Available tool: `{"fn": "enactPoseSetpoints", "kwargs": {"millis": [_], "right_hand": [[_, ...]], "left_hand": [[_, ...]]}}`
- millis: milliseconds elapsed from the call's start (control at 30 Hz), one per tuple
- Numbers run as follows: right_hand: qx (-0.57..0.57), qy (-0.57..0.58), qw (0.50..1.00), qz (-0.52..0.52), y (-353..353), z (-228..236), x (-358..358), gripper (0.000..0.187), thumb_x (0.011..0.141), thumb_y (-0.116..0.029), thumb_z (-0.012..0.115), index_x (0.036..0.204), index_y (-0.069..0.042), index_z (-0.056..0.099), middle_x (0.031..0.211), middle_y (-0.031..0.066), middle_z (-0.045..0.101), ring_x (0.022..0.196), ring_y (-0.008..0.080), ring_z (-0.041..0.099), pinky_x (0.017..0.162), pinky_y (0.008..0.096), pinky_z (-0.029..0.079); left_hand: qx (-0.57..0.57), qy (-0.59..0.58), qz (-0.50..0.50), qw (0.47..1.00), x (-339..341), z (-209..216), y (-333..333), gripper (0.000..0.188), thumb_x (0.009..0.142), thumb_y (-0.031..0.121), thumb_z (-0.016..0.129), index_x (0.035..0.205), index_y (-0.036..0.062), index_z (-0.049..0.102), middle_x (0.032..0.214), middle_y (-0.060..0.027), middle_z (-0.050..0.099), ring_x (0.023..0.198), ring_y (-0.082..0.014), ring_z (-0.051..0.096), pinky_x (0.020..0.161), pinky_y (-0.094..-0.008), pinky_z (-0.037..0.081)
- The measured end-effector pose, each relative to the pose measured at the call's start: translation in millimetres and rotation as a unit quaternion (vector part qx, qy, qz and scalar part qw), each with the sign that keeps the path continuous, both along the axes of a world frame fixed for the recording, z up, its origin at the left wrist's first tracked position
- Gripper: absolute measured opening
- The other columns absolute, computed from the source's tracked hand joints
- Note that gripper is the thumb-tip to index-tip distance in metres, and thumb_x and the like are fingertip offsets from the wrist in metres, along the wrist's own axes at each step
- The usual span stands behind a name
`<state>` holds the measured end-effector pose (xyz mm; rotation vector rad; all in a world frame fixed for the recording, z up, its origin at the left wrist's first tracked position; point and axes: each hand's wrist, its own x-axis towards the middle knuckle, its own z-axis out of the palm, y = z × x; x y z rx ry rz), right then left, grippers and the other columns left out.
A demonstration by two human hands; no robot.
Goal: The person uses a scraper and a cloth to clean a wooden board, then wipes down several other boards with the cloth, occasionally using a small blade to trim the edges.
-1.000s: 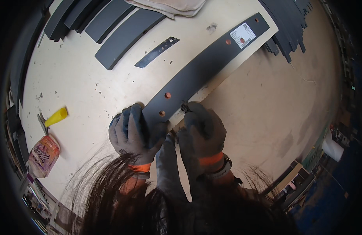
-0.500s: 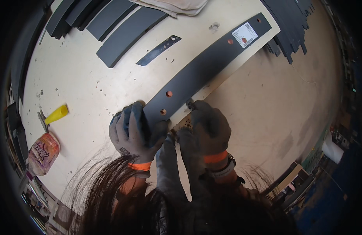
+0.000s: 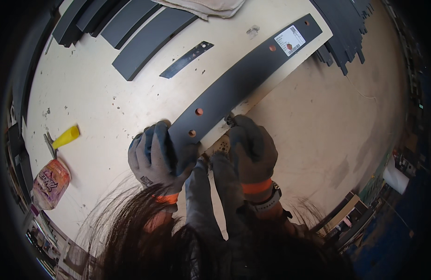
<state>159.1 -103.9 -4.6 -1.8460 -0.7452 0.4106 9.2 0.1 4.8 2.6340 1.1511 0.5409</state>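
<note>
Looking down past your hair, you have both gloved hands at the near end of a long dark panel (image 3: 243,88) that lies slantwise on the pale worktop (image 3: 108,107). Your left hand (image 3: 152,156) is closed over the panel's near end, fingers wrapped on its edge beside two small round holes. Your right hand (image 3: 252,147) is curled shut just beside it, pressing something small against the panel's lower edge; what it grips is hidden by the glove, so I cannot tell. It looks like you are working a fitting into that edge while the left hand steadies the piece. The next move likely calls for keeping the panel pinned flat and the right hand square to the edge.

Off to your left lie a yellow tool handle (image 3: 66,136) and a small orange packet (image 3: 51,183). Further out, a narrow dark strip (image 3: 186,59) rests apart on the worktop, with a stack of dark boards (image 3: 131,28) beyond it and a folded cloth (image 3: 206,7) at the far rim.
</note>
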Motion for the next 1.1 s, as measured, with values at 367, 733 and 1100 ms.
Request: {"fn": "enactPoseSetpoints", "kwargs": {"millis": [367, 733, 1100], "right_hand": [[-0.062, -0.090, 0.991, 0.079, -7, 1, -10, 0.038, 0.078, -0.014, 0.067, 0.114, -0.004, 0.060, 0.098, 0.0138, 0.065, 0.087, 0.0317, 0.062, 0.075, 0.0402, 0.051], [-0.047, -0.130, 0.990, 0.036, 5, 3, 7, 0.037, 0.078, -0.017, 0.068, 0.113, -0.006, 0.061, 0.094, 0.0120, 0.065, 0.081, 0.0312, 0.063, 0.071, 0.0378, 0.052], [-0.017, -0.037, 0.999, -0.007, 3, 0, 0, 0.037, 0.076, -0.008, 0.067, 0.112, -0.007, 0.063, 0.091, 0.0107, 0.065, 0.081, 0.0298, 0.063, 0.071, 0.0368, 0.052]], "left_hand": [[-0.012, -0.001, 0.003, 1.000, -2, -10, -2, 0.073, 0.065, 0.035, 0.073, 0.126, 0.0029, 0.049, 0.116, -0.0099, 0.060, 0.106, -0.0314, 0.052, 0.094, -0.0441, 0.039], [0.002, 0.009, 0.005, 1.000, -7, -7, 0, 0.076, 0.062, 0.035, 0.073, 0.126, 0.0044, 0.048, 0.116, -0.0092, 0.060, 0.107, -0.0306, 0.052, 0.095, -0.0442, 0.038], [0.043, -0.001, 0.008, 0.999, -2, -7, -1, 0.065, 0.066, 0.038, 0.073, 0.119, 0.0046, 0.052, 0.109, -0.0059, 0.063, 0.100, -0.0276, 0.056, 0.090, -0.0440, 0.043]]}}
